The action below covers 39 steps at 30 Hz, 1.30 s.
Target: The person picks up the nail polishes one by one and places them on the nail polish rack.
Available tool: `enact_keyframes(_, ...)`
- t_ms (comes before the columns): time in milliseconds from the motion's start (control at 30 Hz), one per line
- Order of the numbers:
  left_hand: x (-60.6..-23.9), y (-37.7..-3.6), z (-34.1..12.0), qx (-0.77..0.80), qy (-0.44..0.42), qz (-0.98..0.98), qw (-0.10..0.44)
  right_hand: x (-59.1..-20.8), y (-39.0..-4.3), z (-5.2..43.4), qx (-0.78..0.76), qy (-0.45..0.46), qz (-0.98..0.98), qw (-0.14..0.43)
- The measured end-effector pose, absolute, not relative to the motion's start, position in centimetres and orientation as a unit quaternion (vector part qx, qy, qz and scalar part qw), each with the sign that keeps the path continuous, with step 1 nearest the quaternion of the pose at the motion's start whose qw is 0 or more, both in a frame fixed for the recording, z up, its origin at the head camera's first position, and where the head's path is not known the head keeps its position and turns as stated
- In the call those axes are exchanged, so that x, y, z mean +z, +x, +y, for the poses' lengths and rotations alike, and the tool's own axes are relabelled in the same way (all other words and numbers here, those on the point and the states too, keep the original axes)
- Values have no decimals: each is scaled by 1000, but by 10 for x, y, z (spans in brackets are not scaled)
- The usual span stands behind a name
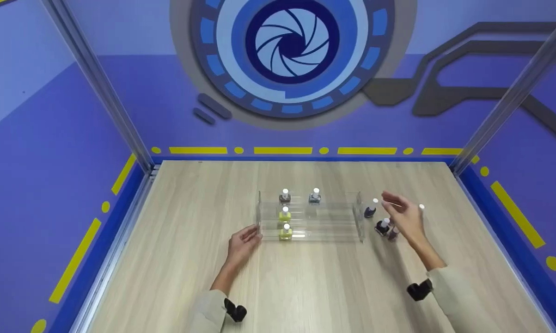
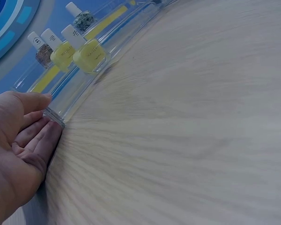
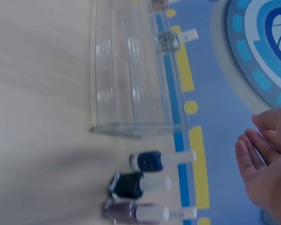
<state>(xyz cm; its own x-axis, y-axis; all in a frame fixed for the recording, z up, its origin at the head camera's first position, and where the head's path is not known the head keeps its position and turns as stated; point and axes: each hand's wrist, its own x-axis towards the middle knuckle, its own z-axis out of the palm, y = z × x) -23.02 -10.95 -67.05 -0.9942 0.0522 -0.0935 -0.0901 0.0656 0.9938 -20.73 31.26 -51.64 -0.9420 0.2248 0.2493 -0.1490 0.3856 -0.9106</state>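
A clear tiered display rack (image 1: 324, 233) stands on the table, holding two yellow nail polish bottles (image 2: 90, 56), a brown one (image 1: 284, 198) and a glittery grey-green one (image 3: 169, 41). My left hand (image 1: 244, 245) holds the rack's left end, its thumb over the front of the end panel and the fingers along the outside. Raised above the loose bottles at the right is my right hand (image 1: 405, 217), fingers loosely bent and nothing between them. Below it stand a dark blue bottle (image 3: 147, 161), a black one (image 3: 126, 185) and a purplish one (image 3: 124, 212).
Another white cap (image 1: 421, 207) shows behind the right hand, its bottle mostly hidden. The wooden table (image 1: 296, 286) is enclosed by blue printed panels (image 1: 134, 101) and metal posts (image 1: 97, 83). The loose bottles are just right of the rack's right end panel (image 1: 360, 222).
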Motion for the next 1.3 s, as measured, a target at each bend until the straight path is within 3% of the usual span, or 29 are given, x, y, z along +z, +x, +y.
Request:
enact_keyframes(200,-659,-228,-113,681,-4,731,50,-535,-200,345,531,-28,-825,192)
enact_keyframes(467,-671,-232,-118,676,-24,735,50,-529,-174,348,517,-64,-831,193)
enact_keyframes(800,-668,-232,-117,683,-22,728,54,-579,-184,372,520,-92,-828,186)
enact_keyframes(1067,-640,-217,-111,692,-19,720,52,-615,-189,371,530,-101,-826,162)
enact_keyframes(1300,-641,-217,-105,695,-5,718,42,-632,-190,375,537,-94,-822,165)
